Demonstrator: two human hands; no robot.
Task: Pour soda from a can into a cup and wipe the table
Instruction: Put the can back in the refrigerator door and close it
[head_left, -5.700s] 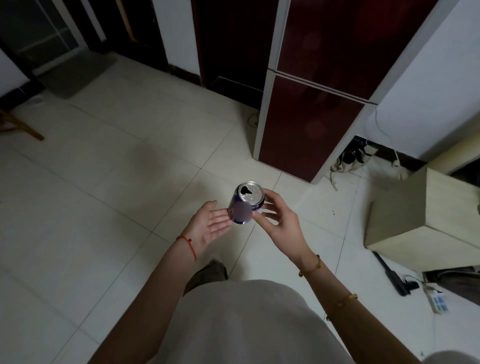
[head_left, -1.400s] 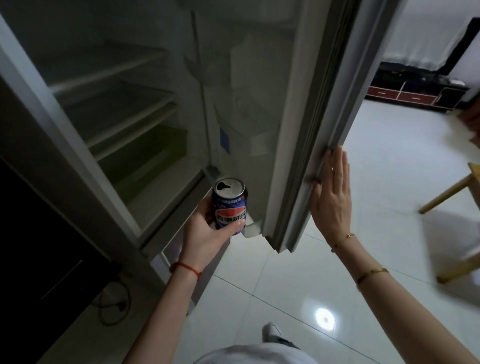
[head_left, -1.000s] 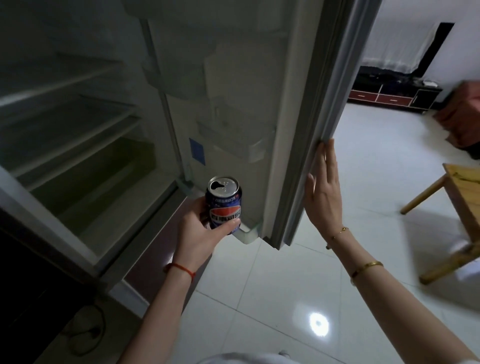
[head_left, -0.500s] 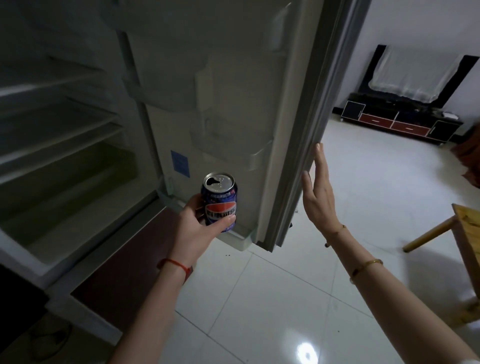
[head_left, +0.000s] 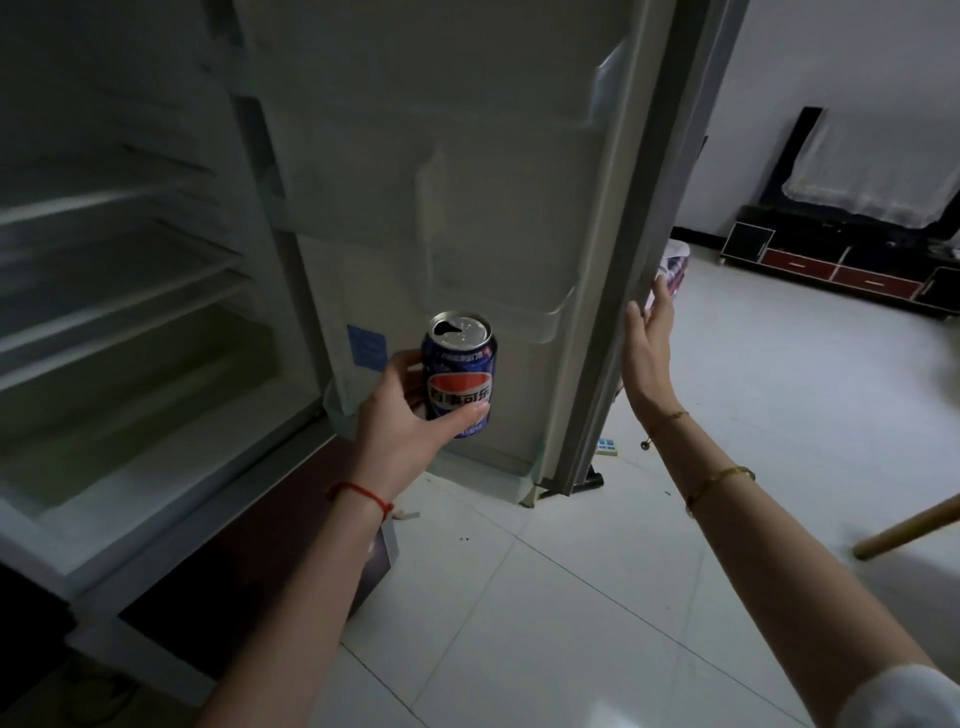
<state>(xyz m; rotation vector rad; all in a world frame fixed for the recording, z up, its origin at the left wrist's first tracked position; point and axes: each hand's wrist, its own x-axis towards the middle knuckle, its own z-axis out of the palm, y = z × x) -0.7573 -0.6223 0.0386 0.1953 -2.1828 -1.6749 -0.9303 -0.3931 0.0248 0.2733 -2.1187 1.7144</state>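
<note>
My left hand (head_left: 400, 415) has its fingers (head_left: 470, 414) curled round the opened can (head_left: 460, 375), upright so nothing spills, in front of the open fridge door (head_left: 519, 218). My right hand (head_left: 647, 353), fingers straight, seems to touch the door's edge, probably to swing it.

Left hand's fingers (head_left: 410, 382) behind can (head_left: 460, 375), fridge shelves (head_left: 119, 291) blurred

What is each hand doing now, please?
Left hand: closed around the upright soda can.
Right hand: open, fingers straight, at the fridge door edge.
</note>
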